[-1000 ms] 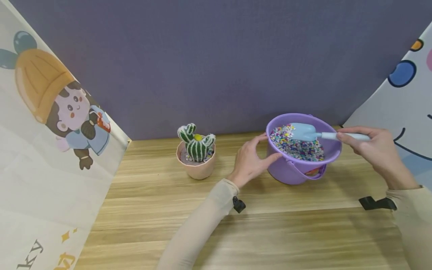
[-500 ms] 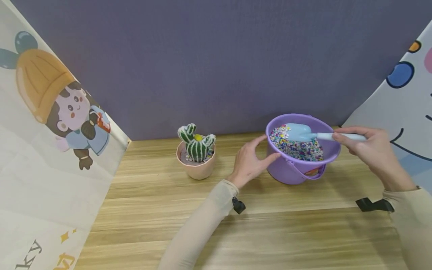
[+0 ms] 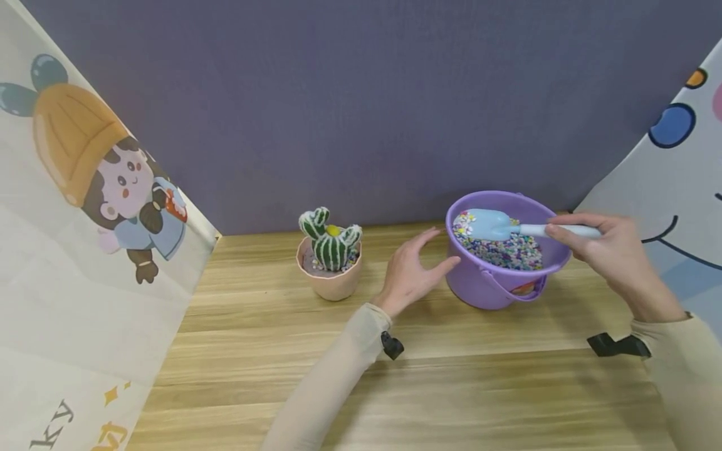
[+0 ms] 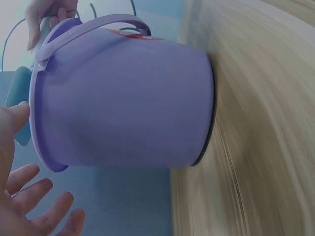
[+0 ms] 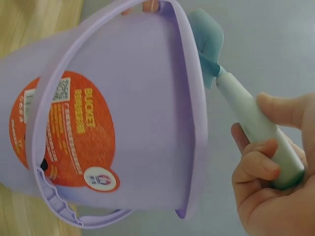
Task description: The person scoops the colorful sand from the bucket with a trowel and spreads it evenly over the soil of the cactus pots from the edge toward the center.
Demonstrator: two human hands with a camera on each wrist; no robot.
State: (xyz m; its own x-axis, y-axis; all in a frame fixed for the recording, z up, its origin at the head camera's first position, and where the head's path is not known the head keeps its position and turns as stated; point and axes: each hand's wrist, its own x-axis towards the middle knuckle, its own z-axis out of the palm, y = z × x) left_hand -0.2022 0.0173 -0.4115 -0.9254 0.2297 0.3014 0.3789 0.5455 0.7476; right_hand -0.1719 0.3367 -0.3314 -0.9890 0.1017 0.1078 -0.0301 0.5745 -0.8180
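Note:
A light blue garden trowel (image 3: 489, 224) with a whitish handle is gripped by my right hand (image 3: 617, 263), fingers curled round the handle in the right wrist view. Its blade lies over the mouth of a purple bucket (image 3: 479, 285), with a few coloured pebbles at its tip. Many small multicoloured pebbles (image 3: 510, 252) fill the lower part of the bucket. To the bucket's left, my left hand (image 3: 408, 272) is spread with nothing in it, thumb and fingertips close to the rim. In the left wrist view the blade (image 4: 20, 93) shows above the rim.
A pink pot (image 3: 336, 285) with a knitted cactus (image 3: 331, 252) stands left of my left hand, some pebbles on its soil. A grey-blue wall (image 3: 361, 113) rises behind the wooden table (image 3: 479, 388). Printed panels flank both sides; the bucket's handle (image 5: 59, 209) hangs down its side.
My right hand has moved left with the trowel, bringing the blade towards the bucket's left rim. My left hand has drawn slightly away from the bucket, to the left.

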